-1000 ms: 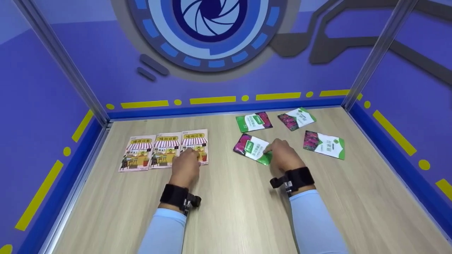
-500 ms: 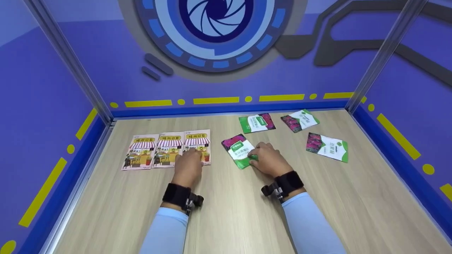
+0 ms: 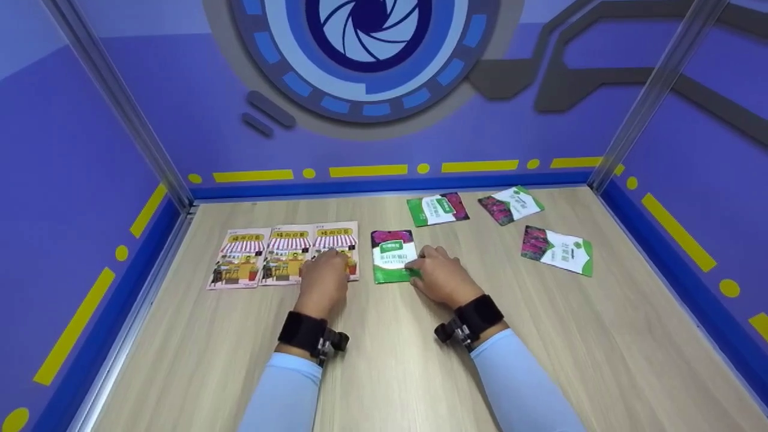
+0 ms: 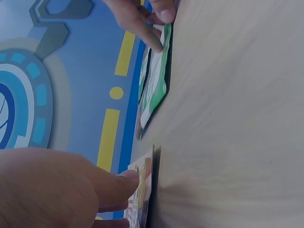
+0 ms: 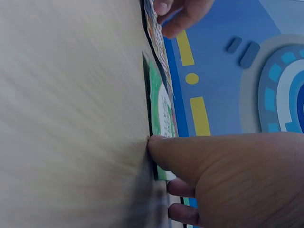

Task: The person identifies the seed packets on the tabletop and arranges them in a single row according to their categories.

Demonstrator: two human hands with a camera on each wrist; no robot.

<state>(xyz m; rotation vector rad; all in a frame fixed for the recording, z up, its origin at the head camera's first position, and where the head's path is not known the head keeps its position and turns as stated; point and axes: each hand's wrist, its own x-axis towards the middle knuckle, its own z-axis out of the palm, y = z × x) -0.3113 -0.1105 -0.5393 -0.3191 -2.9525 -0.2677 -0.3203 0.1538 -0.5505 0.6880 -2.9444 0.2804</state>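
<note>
The left hand (image 3: pixel 324 282) rests, fingers relaxed, on the rightmost pink packet (image 3: pixel 336 235). The right hand (image 3: pixel 443 275) touches the green packet (image 3: pixel 392 256) just right of it; its grip cannot be determined.

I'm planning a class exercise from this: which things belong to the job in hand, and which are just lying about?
In the job:
row of three pink packets, left hand on its right end
green packet beside them, right hand on it

Apparently lying about, perhaps awaiting use:
rear left loose packet
rear right loose packet
front loose packet
</note>
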